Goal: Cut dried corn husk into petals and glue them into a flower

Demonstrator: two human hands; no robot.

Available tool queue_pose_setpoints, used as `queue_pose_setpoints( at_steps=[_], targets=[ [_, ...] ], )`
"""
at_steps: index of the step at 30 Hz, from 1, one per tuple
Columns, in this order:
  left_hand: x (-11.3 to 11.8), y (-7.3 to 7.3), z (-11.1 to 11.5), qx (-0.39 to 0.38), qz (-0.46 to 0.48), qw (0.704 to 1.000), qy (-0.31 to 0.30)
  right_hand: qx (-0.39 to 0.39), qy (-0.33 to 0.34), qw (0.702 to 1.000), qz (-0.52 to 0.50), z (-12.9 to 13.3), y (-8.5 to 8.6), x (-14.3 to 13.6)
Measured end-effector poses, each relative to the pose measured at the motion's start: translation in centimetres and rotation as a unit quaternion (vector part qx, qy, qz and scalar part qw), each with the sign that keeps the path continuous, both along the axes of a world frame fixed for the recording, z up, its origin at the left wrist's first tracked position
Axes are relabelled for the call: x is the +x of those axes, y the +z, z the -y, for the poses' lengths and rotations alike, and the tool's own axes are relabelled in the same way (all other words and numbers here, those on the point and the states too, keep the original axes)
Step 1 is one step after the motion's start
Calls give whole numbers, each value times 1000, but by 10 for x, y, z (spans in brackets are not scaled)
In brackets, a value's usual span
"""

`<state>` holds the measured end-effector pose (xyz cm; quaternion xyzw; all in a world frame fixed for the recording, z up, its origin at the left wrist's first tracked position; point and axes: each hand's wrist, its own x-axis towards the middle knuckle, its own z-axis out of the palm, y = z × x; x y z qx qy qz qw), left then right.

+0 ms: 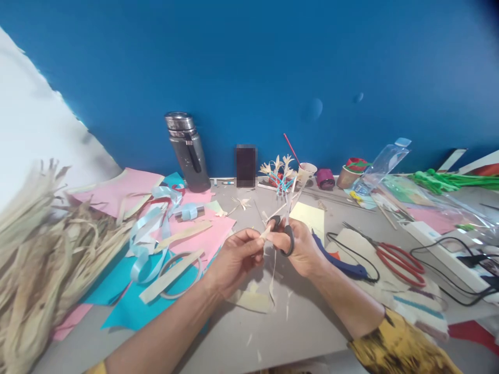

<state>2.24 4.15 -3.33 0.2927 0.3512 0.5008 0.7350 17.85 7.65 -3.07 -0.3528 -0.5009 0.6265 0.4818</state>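
Observation:
My left hand pinches a small pale piece of corn husk between thumb and fingertips. Black-handled scissors hang on the fingers of my right hand, blades pointing up and away. The right thumb and fingertips also meet the husk piece, close to the left fingertips. A thin strand dangles beneath the hands. Below them a cut husk strip lies on the grey table. Beyond the scissors stand husk flowers with blue-wrapped stems.
Dried corn husks pile at the left, beside pink and blue paper and ribbon. A dark flask stands behind. Rightward lie a blue glue gun, red-handled scissors, a power strip and a clear bottle.

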Motion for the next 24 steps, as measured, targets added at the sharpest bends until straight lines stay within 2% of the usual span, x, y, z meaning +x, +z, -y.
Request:
queue_pose_setpoints(
  at_steps=[7, 11, 17, 24],
  targets=[
    [1, 0, 2, 71, 9, 995, -70, -36, 65, 997, -30, 5, -1, 2],
    [-1, 1, 2, 98, 14, 991, -88, -34, 71, 996, -43, 6, 3, 2],
    [2, 2, 2, 89, -14, 995, -44, -38, 74, 996, -36, 8, 7, 1],
    [-1, -1, 0, 87, 25, 993, -69, -56, 87, 994, -34, 10, 7, 0]
  ],
)
